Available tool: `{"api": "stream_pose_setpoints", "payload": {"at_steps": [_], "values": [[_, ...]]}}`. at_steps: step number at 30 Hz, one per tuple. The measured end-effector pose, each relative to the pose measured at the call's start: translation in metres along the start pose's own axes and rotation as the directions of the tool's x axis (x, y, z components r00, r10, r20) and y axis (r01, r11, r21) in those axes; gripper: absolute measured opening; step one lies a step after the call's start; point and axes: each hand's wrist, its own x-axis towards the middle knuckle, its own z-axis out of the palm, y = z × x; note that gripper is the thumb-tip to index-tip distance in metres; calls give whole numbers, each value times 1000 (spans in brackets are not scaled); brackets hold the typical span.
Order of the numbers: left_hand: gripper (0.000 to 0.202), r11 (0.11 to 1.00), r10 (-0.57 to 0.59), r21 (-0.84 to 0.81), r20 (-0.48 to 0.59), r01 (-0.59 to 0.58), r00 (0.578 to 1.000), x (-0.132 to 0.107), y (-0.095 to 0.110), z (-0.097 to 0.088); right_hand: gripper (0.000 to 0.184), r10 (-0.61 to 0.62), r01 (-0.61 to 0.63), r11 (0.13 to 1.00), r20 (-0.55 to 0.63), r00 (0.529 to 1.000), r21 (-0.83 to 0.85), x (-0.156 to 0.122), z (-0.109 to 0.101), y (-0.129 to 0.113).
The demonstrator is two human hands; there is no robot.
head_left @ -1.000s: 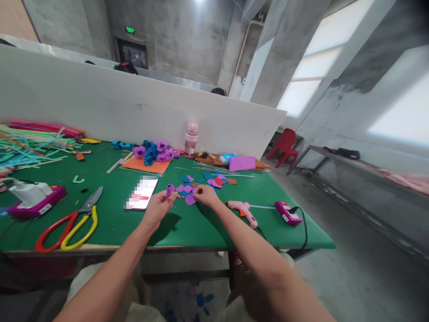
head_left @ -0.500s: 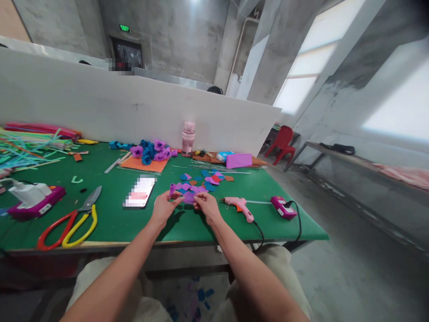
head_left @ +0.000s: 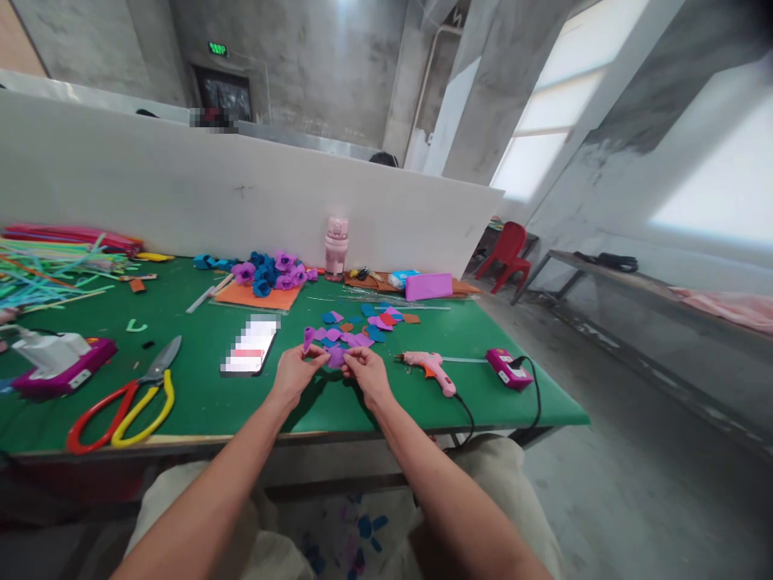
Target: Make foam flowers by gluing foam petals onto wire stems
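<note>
My left hand [head_left: 294, 374] pinches a small rolled purple foam piece [head_left: 308, 337] that stands up above its fingers. My right hand [head_left: 365, 373] pinches a flat purple foam petal [head_left: 336, 356] and holds it against the left hand's fingertips. Both hands hover just above the green table [head_left: 199, 403] near its front edge. Behind them lies a scatter of cut foam petals [head_left: 368, 322] in blue, purple, pink and brown.
A phone [head_left: 251, 346] lies left of my hands, scissors with red and yellow handles [head_left: 124, 403] further left. A pink glue gun [head_left: 430, 369] and a magenta power block [head_left: 506, 369] lie to the right. Finished foam flowers [head_left: 271, 274], a pink bottle [head_left: 336, 246] and a white partition [head_left: 181, 193] stand behind.
My right hand lifted a purple petal from the scatter and drew it back toward me to meet the left hand. The left hand kept its hold on the rolled piece.
</note>
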Motion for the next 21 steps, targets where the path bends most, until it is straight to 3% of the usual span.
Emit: {"api": "stream_pose_setpoints", "payload": {"at_steps": [7, 9, 12, 17, 21], "values": [[19, 992, 69, 109, -22, -66, 997, 6, 0, -7, 32, -82, 81, 977, 3, 997, -197, 7, -6, 2], [17, 989, 78, 127, -7, -77, 997, 6, 2, -9, 33, -194, 186, 905, 20, 981, -382, 9, -11, -1], [15, 989, 75, 123, 20, -77, 997, 5, 5, -9, 27, -319, 335, 714, 141, 937, -614, 10, -14, -7], [18, 996, 55, 64, 46, -57, 997, 4, 8, -9, 29, -268, 433, 605, 341, 901, -668, 9, -10, -16], [24, 982, 68, 173, 56, -76, 996, 6, 10, -16, 17, -162, 428, 537, 410, 898, -727, 11, -10, -18]]}}
